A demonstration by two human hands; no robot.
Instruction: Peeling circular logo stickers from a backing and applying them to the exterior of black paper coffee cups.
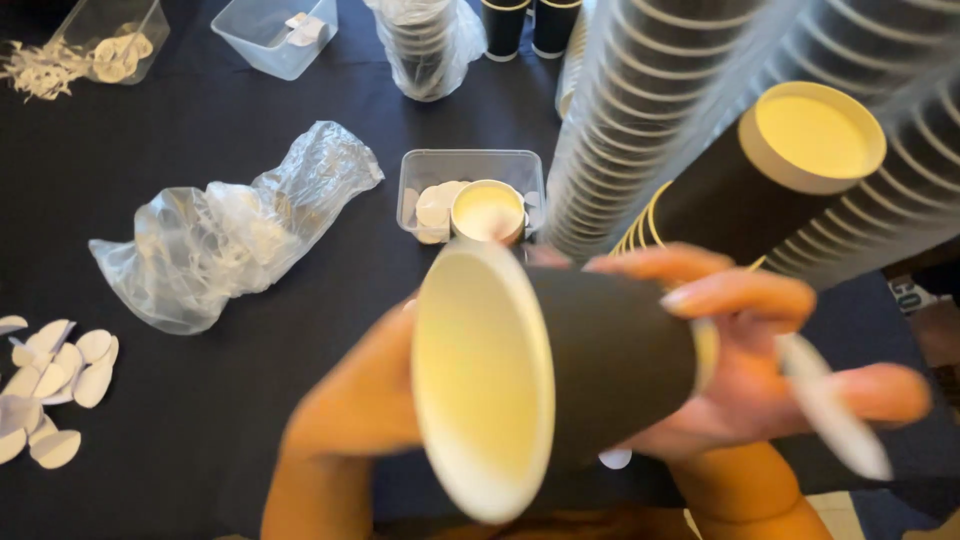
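Note:
A black paper cup (600,360) with a white inside lies on its side close to the camera, its wide mouth (485,380) turned left. My left hand (365,395) holds it from behind the rim, mostly hidden by the cup. My right hand (765,340) wraps the narrow bottom end, fingers over the top. A thin white piece (830,410), blurred, sticks out between the right fingers; I cannot tell what it is.
Tall stacks of black cups (640,110) in clear sleeves rise at the right, one black cup (790,160) pointing its pale end up. A clear tub (420,165) holds white discs and a cup (487,212). Crumpled plastic bag (230,235) at left, loose white discs (55,380) far left, more tubs (272,35) behind.

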